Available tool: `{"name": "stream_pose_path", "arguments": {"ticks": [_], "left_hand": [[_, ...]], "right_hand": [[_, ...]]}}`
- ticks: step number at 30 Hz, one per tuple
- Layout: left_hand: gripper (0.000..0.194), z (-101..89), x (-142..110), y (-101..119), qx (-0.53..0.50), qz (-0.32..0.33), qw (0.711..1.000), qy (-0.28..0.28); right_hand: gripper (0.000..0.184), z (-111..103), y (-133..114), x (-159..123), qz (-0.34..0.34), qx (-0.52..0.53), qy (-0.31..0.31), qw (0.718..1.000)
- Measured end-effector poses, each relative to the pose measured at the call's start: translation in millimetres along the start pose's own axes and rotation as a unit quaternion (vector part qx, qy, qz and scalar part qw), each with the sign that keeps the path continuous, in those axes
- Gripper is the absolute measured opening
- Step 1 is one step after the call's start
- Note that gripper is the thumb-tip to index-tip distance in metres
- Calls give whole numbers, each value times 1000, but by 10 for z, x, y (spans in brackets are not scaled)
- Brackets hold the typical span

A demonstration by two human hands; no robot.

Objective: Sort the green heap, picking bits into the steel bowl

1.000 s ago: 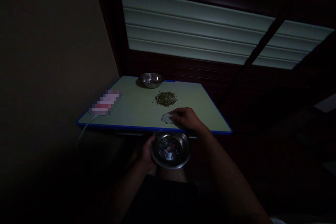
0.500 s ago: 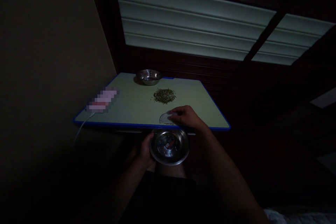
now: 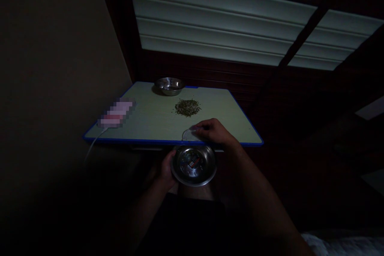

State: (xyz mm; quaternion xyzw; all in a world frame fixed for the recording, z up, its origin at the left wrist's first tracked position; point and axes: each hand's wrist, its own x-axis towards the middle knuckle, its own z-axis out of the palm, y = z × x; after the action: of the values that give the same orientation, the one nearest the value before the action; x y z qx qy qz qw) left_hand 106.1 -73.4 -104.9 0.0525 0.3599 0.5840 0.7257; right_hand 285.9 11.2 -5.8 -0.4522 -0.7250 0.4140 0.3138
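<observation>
My left hand [image 3: 166, 168] grips the rim of a steel bowl [image 3: 194, 165] held just below the near edge of a pale green table with a blue border [image 3: 150, 120]. My right hand [image 3: 213, 131] rests on the table's near edge, its fingers curled over a small clear curved piece [image 3: 188, 135] that lies right at the edge above the bowl. A heap of small greenish-brown grains [image 3: 187, 107] sits on the table beyond my right hand.
A second steel bowl [image 3: 169, 85] stands at the table's far edge. A blurred pink and white object [image 3: 116, 113] with a white cable [image 3: 91, 147] lies at the table's left. A beige wall is on the left and dark wood panelling behind.
My right hand has drawn the clear piece a little nearer the table's edge. The bowl in my left hand has risen slightly toward the edge.
</observation>
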Motion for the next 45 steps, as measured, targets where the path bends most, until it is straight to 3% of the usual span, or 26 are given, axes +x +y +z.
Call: {"name": "stream_pose_path", "arguments": {"ticks": [12,27,45], "left_hand": [[17,-36,35,-10,9,5,1000,-3],[17,20,-4,5,2,1,1000,17],[17,-5,21,-3,-4,6,1000,-1]], "right_hand": [[31,-10,-20,0,-18,27,-3,999],[30,-19,-14,9,-56,22,-63,996],[31,-43,-21,2,-37,63,-67,995]]}}
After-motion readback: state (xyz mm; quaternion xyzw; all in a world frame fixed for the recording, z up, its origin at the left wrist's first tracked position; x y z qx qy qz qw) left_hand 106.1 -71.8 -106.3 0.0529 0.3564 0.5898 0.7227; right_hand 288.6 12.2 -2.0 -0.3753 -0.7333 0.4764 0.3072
